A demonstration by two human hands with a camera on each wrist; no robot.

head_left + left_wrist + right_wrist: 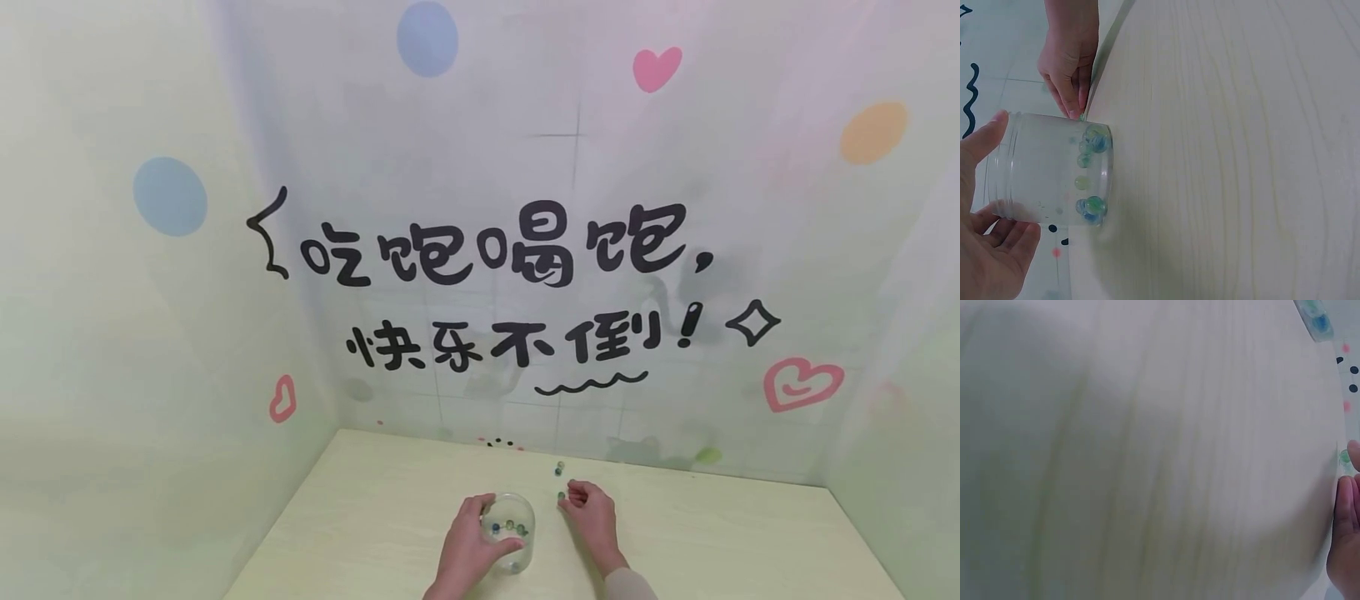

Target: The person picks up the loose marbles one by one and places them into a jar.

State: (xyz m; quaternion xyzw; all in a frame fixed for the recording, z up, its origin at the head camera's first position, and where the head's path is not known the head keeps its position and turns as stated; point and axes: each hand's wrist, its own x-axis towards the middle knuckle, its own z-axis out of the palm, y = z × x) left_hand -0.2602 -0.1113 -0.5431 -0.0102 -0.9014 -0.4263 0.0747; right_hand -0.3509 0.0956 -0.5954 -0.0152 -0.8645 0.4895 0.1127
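Observation:
My left hand [472, 537] grips a clear round jar [1041, 169], thumb on one side and fingers on the other. Several blue and green glass marbles [1083, 182] lie at the bottom of the jar. To the right of the jar, my right hand [595, 518] is lowered to the table with its fingers curled. Its thumb and fingertips pinch a green marble [561, 497], partly covered by the thumb in the right wrist view. Just beyond that hand, loose marbles [559, 469] rest close together on the table.
The pale wood-grain table [360, 508] meets a light backdrop [465, 167] at its far edge. Side panels [150, 350] stand left and right. Black lettering, hearts and coloured dots are printed on the backdrop.

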